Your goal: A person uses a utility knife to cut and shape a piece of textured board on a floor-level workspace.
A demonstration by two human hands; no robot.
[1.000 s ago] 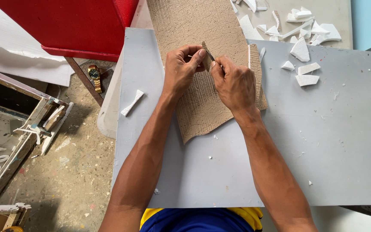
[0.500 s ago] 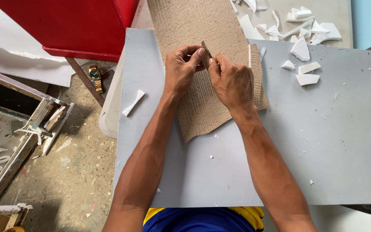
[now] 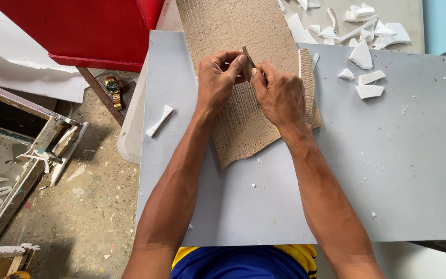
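A long brown textured sheet (image 3: 233,31) lies on a grey board (image 3: 388,170), running from the top of the view down to its middle. Over this sheet my left hand (image 3: 219,77) and my right hand (image 3: 281,94) meet. Both pinch a small thin brown strip (image 3: 247,55) that stands on edge between their fingertips. A narrow cut-off strip of the same brown material (image 3: 308,85) rests just right of my right hand.
White offcut pieces (image 3: 365,36) are scattered at the board's top right. One white bow-shaped scrap (image 3: 159,120) sits at the board's left edge. A red box (image 3: 78,31) stands at the top left, a gold wristwatch (image 3: 112,88) below it, and wooden frames (image 3: 21,155) on the floor at left.
Both hands stay together on the small strip over the brown sheet; only slight finger shifts show.
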